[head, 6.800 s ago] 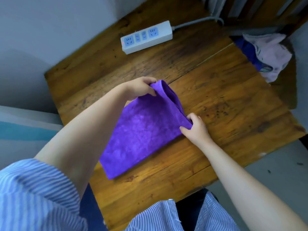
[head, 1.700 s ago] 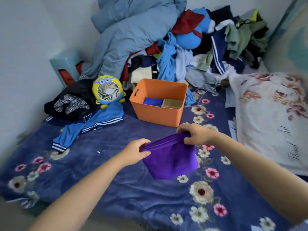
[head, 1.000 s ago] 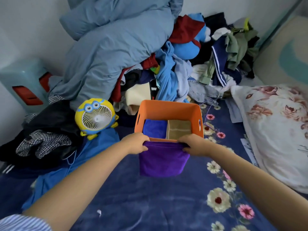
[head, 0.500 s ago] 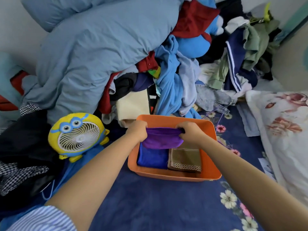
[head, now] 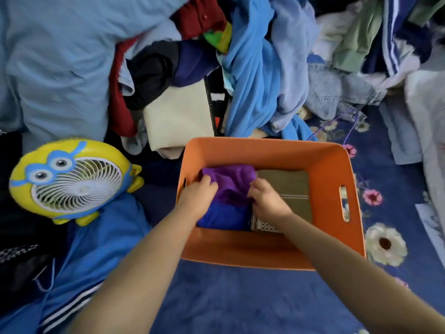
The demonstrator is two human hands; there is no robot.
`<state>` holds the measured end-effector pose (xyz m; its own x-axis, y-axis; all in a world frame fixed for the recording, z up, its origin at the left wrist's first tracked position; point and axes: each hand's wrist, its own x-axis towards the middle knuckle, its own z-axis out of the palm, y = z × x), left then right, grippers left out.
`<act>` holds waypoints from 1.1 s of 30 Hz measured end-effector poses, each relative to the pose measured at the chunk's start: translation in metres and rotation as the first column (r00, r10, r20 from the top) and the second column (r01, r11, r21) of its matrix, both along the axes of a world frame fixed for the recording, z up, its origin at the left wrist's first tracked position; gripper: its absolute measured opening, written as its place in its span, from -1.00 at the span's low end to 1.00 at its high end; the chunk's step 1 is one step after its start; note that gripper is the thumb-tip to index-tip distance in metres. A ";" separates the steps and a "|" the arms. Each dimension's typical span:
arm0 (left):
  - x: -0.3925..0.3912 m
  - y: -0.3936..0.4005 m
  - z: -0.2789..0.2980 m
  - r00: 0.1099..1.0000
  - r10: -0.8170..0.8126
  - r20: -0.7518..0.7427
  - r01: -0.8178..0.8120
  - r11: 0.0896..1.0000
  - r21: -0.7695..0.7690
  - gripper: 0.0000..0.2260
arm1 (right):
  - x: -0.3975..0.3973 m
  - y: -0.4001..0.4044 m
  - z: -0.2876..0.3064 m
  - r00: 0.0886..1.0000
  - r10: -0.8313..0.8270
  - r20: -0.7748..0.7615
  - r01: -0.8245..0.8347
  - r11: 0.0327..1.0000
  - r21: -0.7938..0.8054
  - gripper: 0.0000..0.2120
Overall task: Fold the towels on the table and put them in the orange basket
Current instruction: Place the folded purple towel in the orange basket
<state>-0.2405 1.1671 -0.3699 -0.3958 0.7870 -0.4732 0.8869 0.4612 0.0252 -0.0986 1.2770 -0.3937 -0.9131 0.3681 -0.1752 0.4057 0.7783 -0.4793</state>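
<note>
Closest to me, both bare forearms reach down over the near wall of the orange plastic basket [head: 265,251], which sits on a dark blue floral bedspread [head: 240,297]. Inside it, the left hand [head: 198,195] and the right hand [head: 266,200] have their fingers curled into the folded purple microfibre towel [head: 230,180] — each grips one side edge, pressing it down on top of a folded royal-blue towel [head: 222,216] in the left half. A folded olive-brown towel with a checked border [head: 287,191] lies beside them, on the right.

The purple towel looks bunched between the hands rather than flat; if they let go like that, I'd guess the fold springs open or slumps onto the brown one.

Off to the left stands a yellow cartoon-faced desk fan [head: 69,182], and beyond the basket rises a heap of loose clothes and pale blue bedding [head: 60,56].
</note>
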 end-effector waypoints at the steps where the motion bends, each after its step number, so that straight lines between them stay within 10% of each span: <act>1: 0.008 -0.004 -0.012 0.999 -0.041 0.000 0.041 0.996 -0.073 -0.72 | 0.003 -0.003 -0.020 0.998 0.051 0.041 -0.052 0.998 0.023 -0.82; 10: 0.023 -0.016 -0.080 0.996 0.012 0.085 0.024 0.910 -0.413 -0.64 | 0.005 -0.024 -0.071 0.800 0.225 0.556 -0.255 0.967 -0.024 -0.69; 18: 0.025 0.003 -0.084 0.957 0.273 0.100 -0.256 0.954 -0.158 -0.67 | -0.019 0.004 -0.074 0.982 -0.069 0.178 0.053 0.994 0.093 -0.75; 27: 0.006 0.008 -0.109 0.591 0.684 0.428 -0.678 0.709 -0.195 -0.64 | -0.057 0.019 -0.087 0.839 -0.403 0.366 0.453 0.889 -0.061 -0.47; 33: 0.008 0.014 -0.111 0.758 0.596 0.265 -0.632 0.771 0.072 -0.68 | -0.054 0.024 -0.095 0.786 -0.590 0.184 0.617 0.767 -0.176 -0.55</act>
